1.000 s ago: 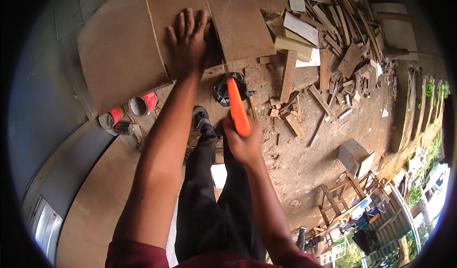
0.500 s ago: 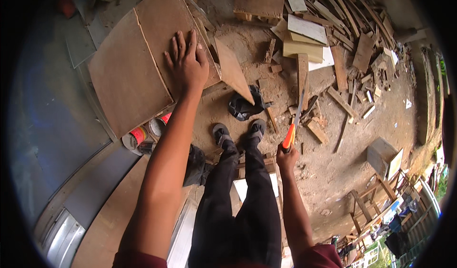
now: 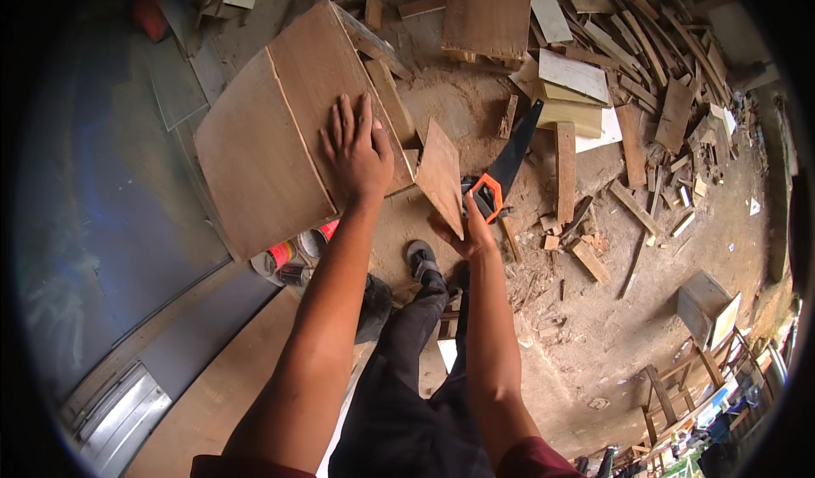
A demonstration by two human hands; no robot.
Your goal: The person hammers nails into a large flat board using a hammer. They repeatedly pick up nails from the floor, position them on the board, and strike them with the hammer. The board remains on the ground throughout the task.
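Wood piece [image 3: 441, 177] lay level beside the panel [image 3: 297, 96] 1 s ago; now tipped steeply at its edge. Right hand [image 3: 472, 239] was out to the right 0.5 s ago, now in at the piece's lower corner. Saw [image 3: 516, 151] came along, blade turned from edge-on to broadside.

The left arm [image 3: 327, 317] reaches from the lower edge to just above the frame's centre, the left hand [image 3: 361, 160] flat, palm down, fingers [image 3: 366, 120] slightly parted, pointing up. The right arm [image 3: 495, 334] rises right of centre, the right hand [image 3: 475, 242] curled, thumb [image 3: 470, 205] up.
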